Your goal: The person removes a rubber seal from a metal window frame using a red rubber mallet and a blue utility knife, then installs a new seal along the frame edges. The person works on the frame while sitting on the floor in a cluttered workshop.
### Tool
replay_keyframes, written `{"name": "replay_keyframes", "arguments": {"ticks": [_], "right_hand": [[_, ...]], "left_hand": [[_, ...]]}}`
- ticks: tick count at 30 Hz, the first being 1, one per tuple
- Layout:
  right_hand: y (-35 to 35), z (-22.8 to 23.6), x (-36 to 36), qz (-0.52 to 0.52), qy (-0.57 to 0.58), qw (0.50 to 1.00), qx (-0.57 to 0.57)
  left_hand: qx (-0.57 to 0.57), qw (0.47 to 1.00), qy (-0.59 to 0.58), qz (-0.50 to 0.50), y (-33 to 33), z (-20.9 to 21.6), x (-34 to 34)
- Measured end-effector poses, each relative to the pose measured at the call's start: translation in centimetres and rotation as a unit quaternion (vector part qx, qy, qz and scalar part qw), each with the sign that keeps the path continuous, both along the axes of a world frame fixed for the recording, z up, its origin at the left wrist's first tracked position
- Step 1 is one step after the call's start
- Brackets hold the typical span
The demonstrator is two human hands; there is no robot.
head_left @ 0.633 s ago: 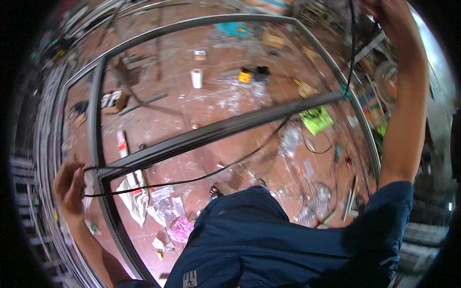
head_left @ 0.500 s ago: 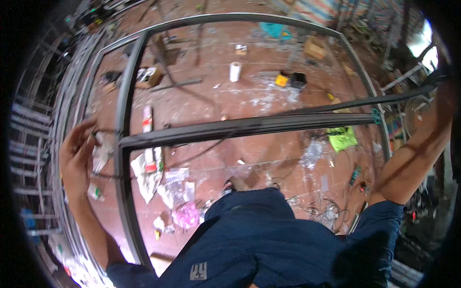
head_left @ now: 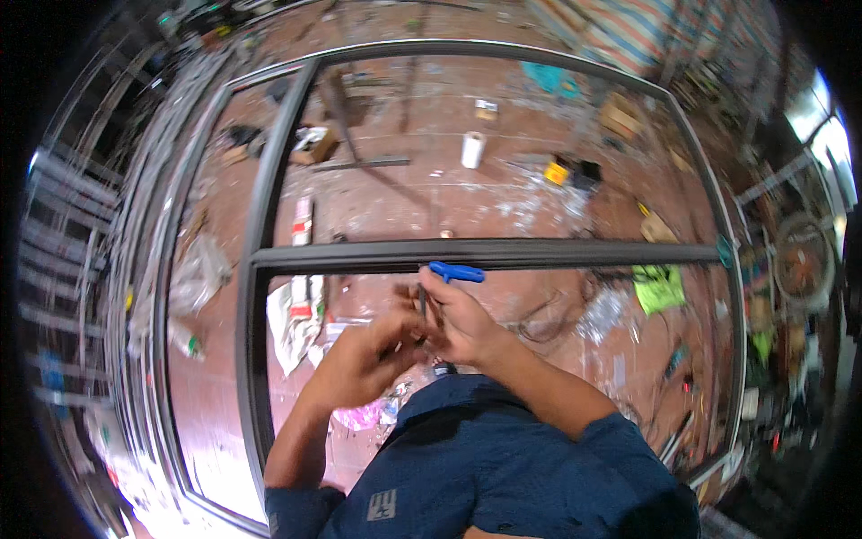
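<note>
Both hands meet in front of my body, just below the dark metal crossbar point(head_left: 575, 251) of a large frame. My right hand point(head_left: 462, 323) is closed around a tool with a blue handle point(head_left: 458, 271); the handle sticks out above the thumb, close to the bar, and the tool's working end is hidden. My left hand point(head_left: 364, 355) has its fingers curled in against the right hand, partly blurred. A short dark strip point(head_left: 422, 301) shows upright between the hands; I cannot tell which hand grips it.
The frame's dark upright point(head_left: 260, 242) runs along my left. Through the frame the reddish floor shows a white roll point(head_left: 472, 150), a cardboard box point(head_left: 621, 117), a yellow-and-black item point(head_left: 557, 172), green cloth point(head_left: 658, 289) and plastic scraps. Long metal profiles point(head_left: 153, 207) lie farther left.
Both arms have come in from wide apart to the middle. The long dark strip stretched above the crossbar is gone from there. A blue-handled tool now shows in my right hand.
</note>
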State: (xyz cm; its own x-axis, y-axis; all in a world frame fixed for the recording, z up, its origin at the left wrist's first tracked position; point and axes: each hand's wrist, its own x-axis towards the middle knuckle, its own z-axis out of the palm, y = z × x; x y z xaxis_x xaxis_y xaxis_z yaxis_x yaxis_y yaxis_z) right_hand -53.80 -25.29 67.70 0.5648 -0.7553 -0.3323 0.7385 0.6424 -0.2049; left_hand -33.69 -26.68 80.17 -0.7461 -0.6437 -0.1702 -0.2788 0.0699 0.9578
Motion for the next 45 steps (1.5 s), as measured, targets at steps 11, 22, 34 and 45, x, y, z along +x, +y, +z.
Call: {"name": "replay_keyframes", "arguments": {"ticks": [11, 22, 34, 45], "right_hand": [[15.1, -16.4, -21.9, -0.520, 0.308, 0.707, 0.368], [35.2, -21.5, -35.7, -0.731, 0.249, 0.559, 0.302], [11.5, -7.2, -11.3, -0.035, 0.541, 0.820, -0.185], [19.5, -7.2, -28.8, 0.040, 0.777, 0.602, -0.177]], "left_hand": [[-0.369, 0.861, -0.264, 0.230, -4.0, 0.3, 16.9], [-0.434, 0.720, -0.289, 0.458, -13.9, -4.2, 31.2], [-0.430, 0.884, -0.078, -0.163, -1.1, -7.1, -8.2], [-0.525, 0.816, -0.220, 0.101, -8.8, -0.9, -0.1]]}}
